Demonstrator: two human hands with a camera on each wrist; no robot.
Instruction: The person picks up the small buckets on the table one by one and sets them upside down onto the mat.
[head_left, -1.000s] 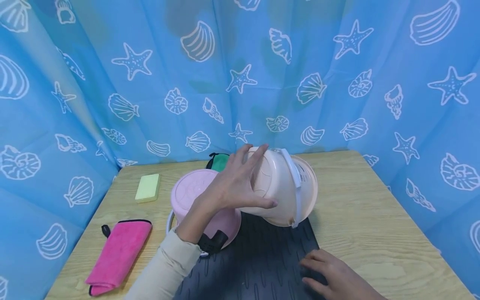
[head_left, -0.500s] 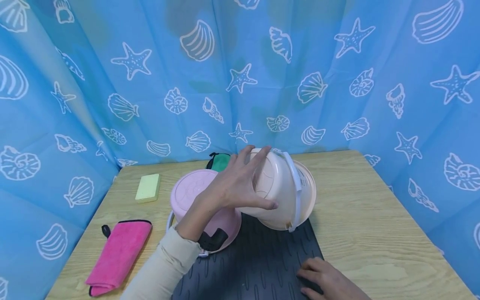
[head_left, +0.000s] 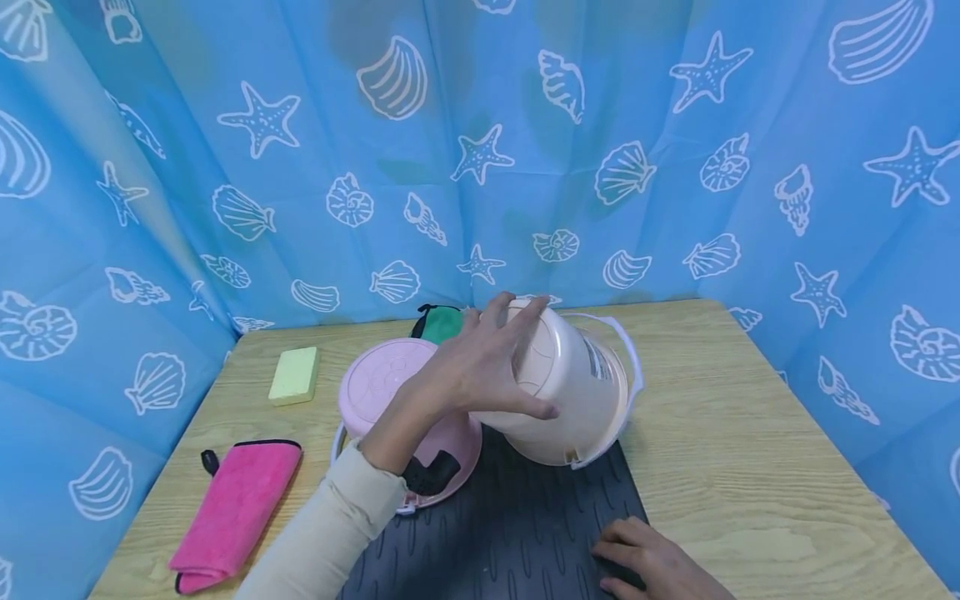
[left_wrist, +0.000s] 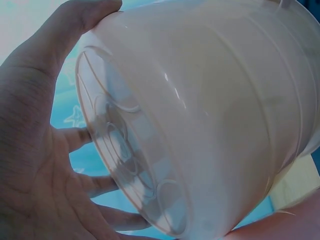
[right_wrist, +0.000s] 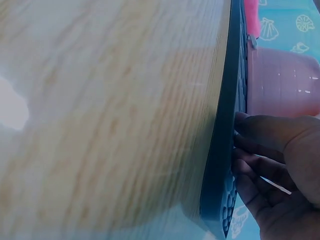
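Observation:
My left hand (head_left: pixel 487 362) grips the base of a cream plastic bucket (head_left: pixel 577 408), thumb on the near side and fingers spread over the far side. The bucket leans base-up, its rim low over the black ribbed mat (head_left: pixel 510 533) and its white handle (head_left: pixel 630 350) hanging out to the right. In the left wrist view, the thumb lies on the bucket's wall and fingertips reach round its base edge. My right hand (head_left: pixel 652 558) rests at the mat's right edge, fingers relaxed; the right wrist view has its fingertips (right_wrist: pixel 242 167) touching the mat.
An upturned pink bucket (head_left: pixel 375 379) stands on the mat, left of the cream one. Behind it lies a green cloth item (head_left: pixel 442 323). A yellow sponge (head_left: pixel 295 377) and a folded pink towel (head_left: pixel 236 508) lie on the left. A blue shell-print curtain (head_left: pixel 480 208) surrounds the wooden table.
The cream bucket's rim has tipped down toward the mat, and its handle has swung from across the wall out to the right. My right hand has slid slightly left.

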